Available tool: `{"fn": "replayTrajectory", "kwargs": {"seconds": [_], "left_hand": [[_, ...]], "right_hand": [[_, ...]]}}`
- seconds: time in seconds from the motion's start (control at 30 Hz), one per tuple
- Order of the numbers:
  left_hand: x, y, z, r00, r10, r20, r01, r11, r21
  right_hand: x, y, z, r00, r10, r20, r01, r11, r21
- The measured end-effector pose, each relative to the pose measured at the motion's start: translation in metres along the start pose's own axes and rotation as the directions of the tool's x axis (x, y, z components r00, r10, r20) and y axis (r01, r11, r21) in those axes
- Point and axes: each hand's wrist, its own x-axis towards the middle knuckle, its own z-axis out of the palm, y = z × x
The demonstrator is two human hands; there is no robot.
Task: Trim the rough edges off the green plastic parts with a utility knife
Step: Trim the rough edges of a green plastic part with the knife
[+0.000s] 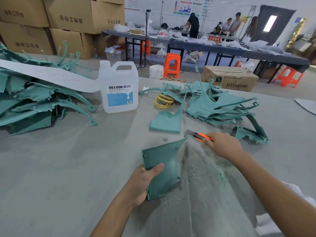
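My left hand [143, 182] is gripping a green plastic part [164, 170] by its near left edge, thumb pressing on top and the rest wrapping underneath, so the part is tilting up off the grey counter [68, 168]. My right hand [222, 144] is reaching in from the right, its fingers [207, 140] closing round an orange utility knife [199, 135]. The metal tip is pointing left at the part's far corner; it looks to be touching there, though the blur is keeping me from being sure. Pale green shavings [205, 170] are lying scattered over the counter beneath my right forearm.

Just beyond the knife a single green piece [166, 123] is lying flat. Behind it and to the right a heap of green parts [222, 106] is spreading out, with yellow rings [163, 101] sitting at its left edge. A clear jug [119, 88] labelled DEXCON is standing upright left of the rings. Further left a bigger green pile [34, 103] is sitting under a long white sheet [51, 74].

Past the counter's far edge a cardboard box [230, 79] and an orange stool [171, 65] are standing on the floor. Brown cartons [59, 23] are stacked at the back left, and people are standing by a long dark table [222, 47].
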Motion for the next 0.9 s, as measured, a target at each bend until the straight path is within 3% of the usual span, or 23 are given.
{"fn": "replayTrajectory", "kwargs": {"seconds": [0.1,0.17,0.23,0.3,0.37,0.43,0.5,0.53,0.57,0.67,0.77,0.83,0.87,0.9], "left_hand": [[-0.001,0.000,0.001,1.000,0.006,-0.027,-0.007,0.999,-0.031],[-0.002,0.000,0.004,0.998,0.015,-0.068,-0.016,1.000,-0.014],[-0.001,0.000,0.010,0.978,0.076,-0.195,-0.077,0.997,0.005],[0.001,-0.001,0.013,0.895,0.189,-0.404,-0.173,0.982,0.078],[0.000,0.001,0.009,0.797,0.336,-0.502,-0.216,0.935,0.282],[-0.002,0.000,-0.001,0.717,0.518,-0.466,-0.156,0.772,0.616],[-0.003,0.003,-0.009,0.641,0.716,-0.276,-0.076,0.417,0.906],[-0.003,0.007,-0.010,0.652,0.740,-0.167,-0.057,0.268,0.962],[-0.001,0.011,-0.008,0.716,0.692,-0.094,-0.050,0.185,0.981],[0.006,0.021,-0.003,0.930,0.366,-0.022,-0.002,0.065,0.998],[0.011,0.027,0.000,0.973,0.230,-0.036,0.041,-0.017,0.999],[0.006,0.031,0.002,0.963,0.266,-0.044,0.039,0.027,0.999],[0.001,0.036,0.006,0.967,0.250,-0.048,0.024,0.101,0.995],[-0.001,0.039,0.008,0.975,0.218,-0.043,-0.011,0.241,0.971]], "right_hand": [[0.005,0.017,0.018,0.996,0.085,-0.007,-0.085,0.996,0.010],[-0.004,0.016,0.029,0.990,0.108,-0.088,-0.098,0.989,0.109],[-0.020,0.011,0.037,0.976,0.118,-0.180,-0.067,0.962,0.266],[-0.039,0.005,0.039,0.971,0.109,-0.213,-0.013,0.912,0.409],[-0.056,-0.001,0.038,0.976,0.106,-0.191,0.008,0.855,0.518],[-0.071,-0.006,0.038,0.979,0.110,-0.172,0.011,0.813,0.582],[-0.086,-0.013,0.043,0.976,0.114,-0.184,0.028,0.776,0.630],[-0.093,-0.016,0.047,0.973,0.118,-0.197,0.040,0.757,0.653],[-0.099,-0.020,0.051,0.970,0.121,-0.212,0.055,0.738,0.673],[-0.111,-0.028,0.060,0.960,0.136,-0.245,0.082,0.701,0.709],[-0.120,-0.030,0.063,0.950,0.159,-0.267,0.081,0.701,0.709],[-0.127,-0.029,0.064,0.951,0.153,-0.268,0.082,0.713,0.696],[-0.129,-0.029,0.063,0.951,0.148,-0.273,0.087,0.719,0.690],[-0.131,-0.030,0.061,0.950,0.141,-0.279,0.093,0.724,0.684]]}}
